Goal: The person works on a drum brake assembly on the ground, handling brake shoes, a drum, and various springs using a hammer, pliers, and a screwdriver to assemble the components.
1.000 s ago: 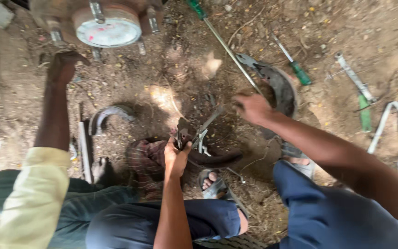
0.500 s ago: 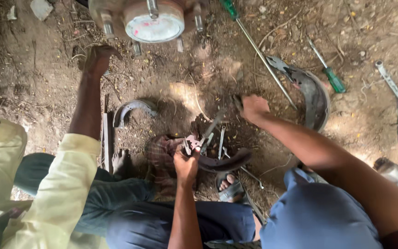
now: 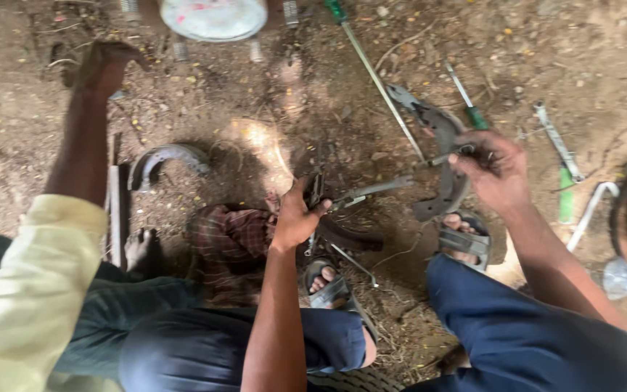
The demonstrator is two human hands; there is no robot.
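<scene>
My left hand (image 3: pixel 295 218) is closed on a pair of metal pliers (image 3: pixel 361 194) just above the dirt in the middle; their handles stick out to the right. A dark curved metal piece (image 3: pixel 353 238) lies right under them. My right hand (image 3: pixel 495 168) is further right, its fingers pinched on a thin metal piece (image 3: pixel 450 154) at the edge of a curved grey brake shoe (image 3: pixel 440 131). What the pliers' jaws hold is hidden by my hand.
A co-worker in a yellow sleeve (image 3: pixel 30 290) plants a hand (image 3: pixel 103 65) on the dirt at upper left. Around lie a second brake shoe (image 3: pixel 165 156), a plaid cloth (image 3: pixel 230 239), two green-handled screwdrivers (image 3: pixel 375 80) (image 3: pixel 467 100), a wrench (image 3: pixel 556 141) and a round white-faced hub (image 3: pixel 212 14).
My right hand moved right, away from the pliers to the grey brake shoe, and took a thin metal piece. My left hand stays on the pliers. The view shifted.
</scene>
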